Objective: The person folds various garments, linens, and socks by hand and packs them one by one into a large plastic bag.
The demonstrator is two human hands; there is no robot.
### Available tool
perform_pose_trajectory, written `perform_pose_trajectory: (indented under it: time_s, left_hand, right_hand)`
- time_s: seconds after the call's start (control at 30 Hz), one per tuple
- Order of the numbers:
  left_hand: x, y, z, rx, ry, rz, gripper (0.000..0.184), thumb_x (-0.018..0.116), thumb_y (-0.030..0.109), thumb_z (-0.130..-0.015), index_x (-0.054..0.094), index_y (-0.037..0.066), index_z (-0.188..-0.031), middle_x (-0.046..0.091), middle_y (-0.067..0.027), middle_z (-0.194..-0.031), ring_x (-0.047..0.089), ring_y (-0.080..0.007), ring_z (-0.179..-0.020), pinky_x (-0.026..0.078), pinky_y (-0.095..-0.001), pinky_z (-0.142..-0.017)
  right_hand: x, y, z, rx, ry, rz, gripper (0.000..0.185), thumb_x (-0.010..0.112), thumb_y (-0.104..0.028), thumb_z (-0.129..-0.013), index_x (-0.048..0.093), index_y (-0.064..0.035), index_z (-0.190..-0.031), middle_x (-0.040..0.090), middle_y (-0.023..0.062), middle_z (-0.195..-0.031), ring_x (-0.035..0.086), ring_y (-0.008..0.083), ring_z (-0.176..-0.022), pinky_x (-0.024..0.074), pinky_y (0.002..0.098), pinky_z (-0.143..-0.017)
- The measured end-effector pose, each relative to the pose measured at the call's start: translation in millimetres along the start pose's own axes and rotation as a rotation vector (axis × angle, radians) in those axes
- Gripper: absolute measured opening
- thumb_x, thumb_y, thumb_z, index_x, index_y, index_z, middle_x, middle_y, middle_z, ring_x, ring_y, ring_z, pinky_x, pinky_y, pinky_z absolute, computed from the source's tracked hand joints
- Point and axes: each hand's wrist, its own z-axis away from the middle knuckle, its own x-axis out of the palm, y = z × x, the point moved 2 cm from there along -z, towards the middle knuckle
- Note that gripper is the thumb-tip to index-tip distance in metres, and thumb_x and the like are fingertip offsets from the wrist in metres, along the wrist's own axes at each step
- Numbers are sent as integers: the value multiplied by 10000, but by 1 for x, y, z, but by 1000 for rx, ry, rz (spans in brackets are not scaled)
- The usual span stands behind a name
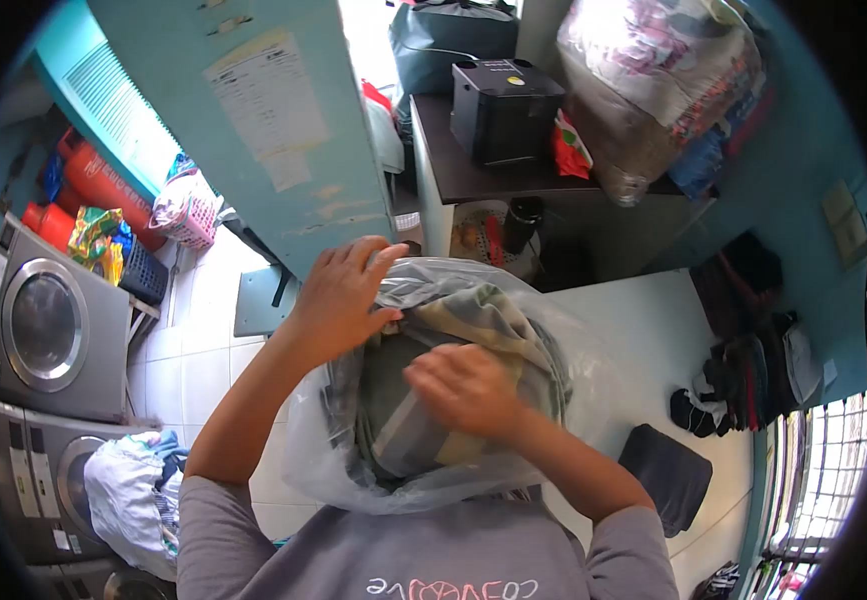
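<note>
A clear plastic bag (328, 488) stands in front of my chest with its mouth open. Inside it lies folded cloth (398, 375) in olive green, with grey and tan stripes. My left hand (345, 305) is at the far left rim of the bag, thumb and fingers apart with plastic between them. My right hand (468, 392) lies on top of the cloth inside the mouth, fingers stretched out and slightly blurred. Its palm faces down and is hidden.
Front-loading machines (43, 325) line the left side, with white laundry (133, 490) bulging at one. A white table (633, 320) extends right of the bag. Ahead, a dark-topped counter (433, 150) carries a black box (505, 110) and a large stuffed bag (653, 70).
</note>
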Motion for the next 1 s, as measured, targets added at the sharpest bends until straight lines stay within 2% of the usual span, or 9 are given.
perform_pose_trajectory:
  time_s: [0.13,0.33,0.47,0.53,0.67,0.83,0.9,0.97,1.0]
  left_hand:
    - [9,51,-2,106,-111,278,460,670,153,-733,483,89,-1149,483,-110,-1171,473,-309,-1098,381,-405,-915]
    - [86,82,13,234,-62,300,579,673,205,-742,385,104,-1233,255,-172,-1389,255,-364,-1304,184,-556,-1032]
    - [117,86,27,297,-19,223,638,680,252,-728,369,97,-1263,225,-172,-1415,220,-353,-1324,137,-580,-1033]
    - [115,86,29,106,119,175,678,669,330,-738,340,93,-1282,168,-207,-1436,131,-396,-1343,63,-617,-1022]
    - [115,84,38,-79,189,223,766,656,402,-741,286,99,-1340,110,-238,-1449,57,-421,-1350,-1,-606,-1025]
    - [114,97,30,-30,-348,133,757,538,541,-785,340,96,-1365,92,-225,-1463,41,-408,-1356,-8,-607,-1027]
    - [122,95,33,34,-337,75,760,475,601,-792,394,64,-1323,147,-231,-1451,70,-419,-1349,50,-631,-1015]
    - [132,92,37,55,-425,78,743,480,604,-788,421,74,-1305,235,-232,-1416,149,-407,-1332,90,-623,-1016]
    - [138,89,37,56,-429,83,743,480,604,-788,421,74,-1305,235,-232,-1416,149,-407,-1332,90,-623,-1016]
  right_hand:
    - [-61,75,30,383,213,134,244,594,-80,-718,556,-74,-959,560,88,-911,526,260,-846,434,359,-746]
    - [-44,97,82,754,-426,-58,423,645,-204,-740,499,-90,-1120,543,83,-1097,548,272,-987,470,408,-775]
    - [-26,93,77,828,-385,26,482,626,-296,-741,470,-93,-1150,578,106,-1068,556,285,-1005,458,407,-792]
    - [-20,102,73,1043,-510,30,430,605,-344,-745,517,-108,-1094,623,118,-958,587,321,-919,468,412,-769]
    - [-26,111,64,1088,-550,-48,285,605,-278,-750,548,-63,-928,639,148,-872,606,351,-835,472,446,-730]
    - [-6,128,74,1173,-84,-470,225,569,-276,-787,597,-74,-880,619,177,-781,584,370,-784,439,429,-668]
    - [-15,122,63,1211,-93,-483,204,567,-254,-799,606,-75,-888,614,174,-772,585,356,-763,426,415,-638]
    - [-19,121,59,1164,11,-490,181,574,-187,-808,602,-15,-855,499,83,-553,451,133,-523,373,300,-542]
    - [-23,120,58,1169,10,-490,181,574,-187,-808,602,-15,-855,499,83,-553,451,133,-523,373,300,-542]
